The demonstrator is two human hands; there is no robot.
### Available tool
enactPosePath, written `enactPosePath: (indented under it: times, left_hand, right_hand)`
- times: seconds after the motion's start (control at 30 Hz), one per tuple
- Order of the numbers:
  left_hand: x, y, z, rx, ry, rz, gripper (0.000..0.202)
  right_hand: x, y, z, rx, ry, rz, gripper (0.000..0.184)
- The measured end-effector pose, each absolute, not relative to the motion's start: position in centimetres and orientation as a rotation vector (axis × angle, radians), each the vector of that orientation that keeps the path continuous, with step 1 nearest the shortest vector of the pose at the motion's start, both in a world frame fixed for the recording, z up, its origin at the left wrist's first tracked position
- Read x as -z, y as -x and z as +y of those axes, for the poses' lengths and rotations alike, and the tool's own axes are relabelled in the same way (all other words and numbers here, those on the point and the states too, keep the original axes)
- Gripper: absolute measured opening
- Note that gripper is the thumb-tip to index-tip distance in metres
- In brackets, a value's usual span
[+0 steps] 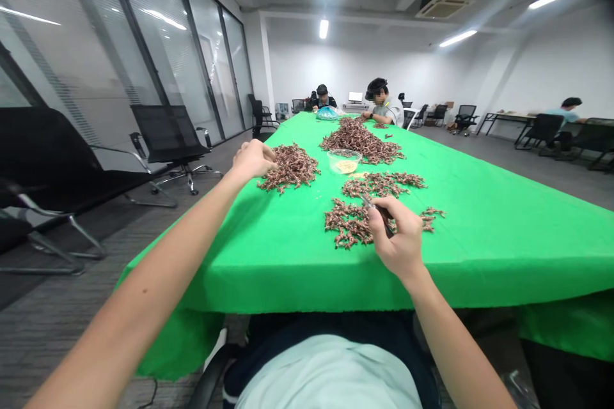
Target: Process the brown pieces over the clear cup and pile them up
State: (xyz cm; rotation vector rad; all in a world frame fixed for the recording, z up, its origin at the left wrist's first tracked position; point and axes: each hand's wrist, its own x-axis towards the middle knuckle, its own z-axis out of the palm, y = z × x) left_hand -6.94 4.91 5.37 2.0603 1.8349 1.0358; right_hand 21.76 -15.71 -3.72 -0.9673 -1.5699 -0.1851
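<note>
My left hand (254, 159) is at the left edge of a heap of small knobbly reddish-brown pieces (295, 168). Its fingers are bent together, and their tips are partly hidden, so what they pinch cannot be made out. In my right hand (400, 233) is a pliers-like tool (366, 200) with a metal tip and dark handles, mostly covered by the fingers. The tool sits over a loose spread of the same brown pieces (346, 225). Beyond it lies another small spread of pieces (378, 184). A clear plastic bowl (344, 162) holds pale yellowish bits.
A green cloth (489, 217) covers the long table. A larger heap of brown pieces (362, 140) lies past the bowl. Two people sit at the far end, near a bluish plastic bag (327, 113). Black chairs (167, 134) stand along the left.
</note>
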Motion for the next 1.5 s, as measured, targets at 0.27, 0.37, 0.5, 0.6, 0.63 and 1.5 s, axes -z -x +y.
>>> enactPosePath:
  times: [0.27, 0.37, 0.5, 0.6, 0.63, 1.5]
  left_hand:
    - [-1.1, 7.9, 6.2, -1.134, -2.024, 2.046, 0.030]
    - [-1.6, 6.3, 4.8, -1.226, -2.159, 1.945, 0.030]
    - [-2.0, 1.6, 0.4, -1.084, -2.466, 1.482, 0.026]
    - [-1.1, -2.3, -4.7, -0.954, -2.623, 1.030, 0.022]
    - [-0.5, -3.5, -6.6, -0.928, -2.666, 0.849, 0.022]
    - [3.8, -6.2, -14.8, -1.009, -1.810, 0.505, 0.016]
  right_hand:
    - [3.3, -23.2, -15.8, 0.241, 0.885, -1.523, 0.010]
    - [3.4, -23.6, -15.6, 0.204, 0.876, -1.465, 0.013]
    - [3.7, -24.0, -15.4, 0.145, 0.884, -1.368, 0.020]
    - [3.7, -24.3, -15.5, 0.108, 0.867, -1.296, 0.021]
    - [3.7, -24.4, -15.6, 0.097, 0.851, -1.277, 0.021]
    - [2.5, -23.7, -16.5, 0.007, 0.780, -1.134, 0.024]
